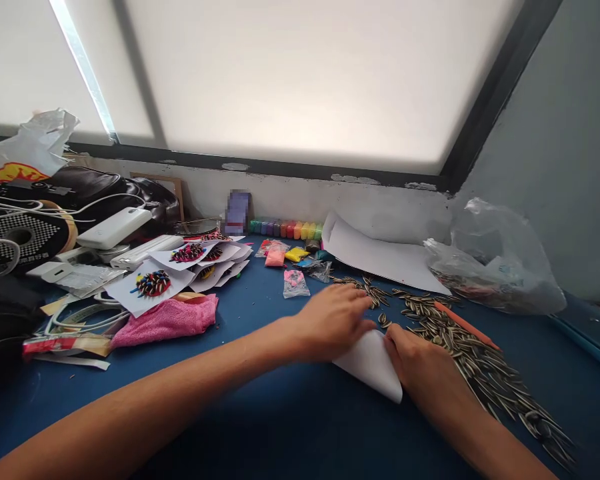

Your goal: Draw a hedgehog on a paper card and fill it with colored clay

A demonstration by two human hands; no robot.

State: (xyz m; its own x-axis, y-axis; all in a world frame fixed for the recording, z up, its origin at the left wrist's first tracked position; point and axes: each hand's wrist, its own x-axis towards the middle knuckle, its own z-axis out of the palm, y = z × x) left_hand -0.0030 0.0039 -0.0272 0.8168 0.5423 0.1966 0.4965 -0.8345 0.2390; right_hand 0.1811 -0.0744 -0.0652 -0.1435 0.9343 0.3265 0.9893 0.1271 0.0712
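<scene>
A white sheet of paper [373, 367], folded or curled over, lies on the blue tabletop between my hands. My left hand [333, 321] is over its left side with the fingers stretched out, slightly blurred. On the paper's right edge, my right hand [415, 353] is closed, thumb and fingers pinching it. Striped sunflower seeds [480, 353] are spread in a long heap beside and beyond my right hand. An orange stick-like tool [467, 327] lies on the heap. A smaller patch of seeds [375, 291] sits just past my left fingertips.
Finished-looking seed-and-clay pictures on paper [153, 283] are stacked at left, near a pink cloth [167, 320]. Small clay packets [275, 257] and a colourful clay row [285, 229] lie ahead. Blank sheets [380, 253] and a plastic bag [505, 267] stand at back right.
</scene>
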